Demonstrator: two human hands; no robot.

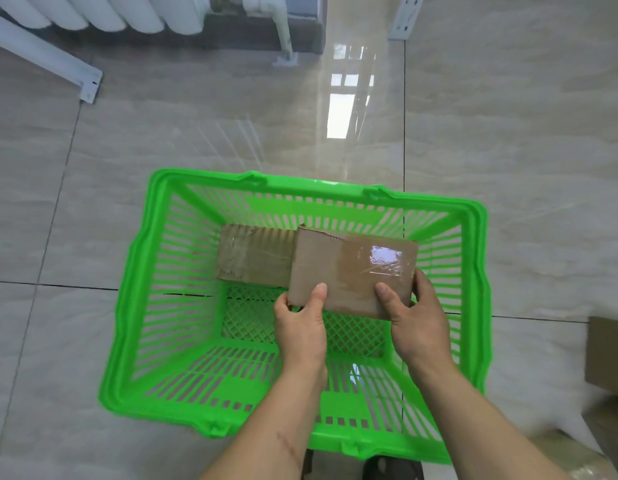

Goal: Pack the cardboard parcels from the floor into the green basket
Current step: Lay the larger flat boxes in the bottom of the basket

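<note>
A bright green slatted basket (151,271) stands on the tiled floor below me. One taped cardboard parcel (252,254) lies on its bottom at the far left. A second flat taped parcel (349,268) is held over the basket's far right part, overlapping the first one's right end. My left hand (302,323) grips its near left corner, thumb on top. My right hand (415,317) grips its near right corner, thumb on top and fingers round the edge. More cardboard parcels (609,358) lie on the floor at the right edge.
A white radiator (92,12) and a white pipe (283,29) run along the far wall. White metal frame legs (47,60) stand at far left and far right (404,15). Glossy beige tiles surround the basket.
</note>
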